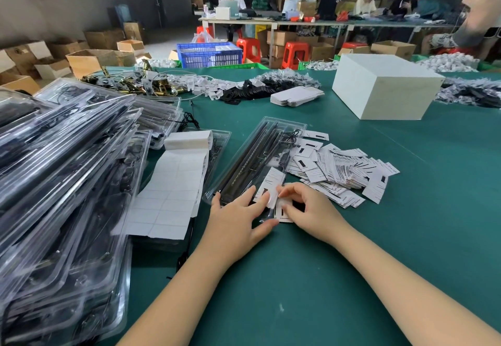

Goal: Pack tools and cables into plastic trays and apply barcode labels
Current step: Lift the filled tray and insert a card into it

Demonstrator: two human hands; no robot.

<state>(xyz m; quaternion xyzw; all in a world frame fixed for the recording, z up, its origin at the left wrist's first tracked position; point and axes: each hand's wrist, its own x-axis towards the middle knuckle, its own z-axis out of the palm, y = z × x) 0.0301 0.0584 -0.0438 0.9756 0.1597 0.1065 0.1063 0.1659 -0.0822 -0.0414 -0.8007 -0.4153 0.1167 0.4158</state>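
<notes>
A clear plastic tray (252, 156) with long black tools and a coiled cable lies slanted on the green table (298, 264). A white printed card (272, 183) sits in its near end. My left hand (238, 218) lies flat over the tray's near end, fingers straight and pressing down. My right hand (309, 210) is at the tray's near right corner, its fingers curled and pinching a white card (282, 211) there. A pile of white printed cards (341, 169) spreads just right of the tray. A strip of blank label backing (173, 183) lies to the left.
A tall heap of filled clear trays (62, 183) fills the left side. Behind are brass hardware (130, 85), black and white bagged parts (257, 88), flat white cartons (296, 96) and a big white box (385, 85). People work at a far table.
</notes>
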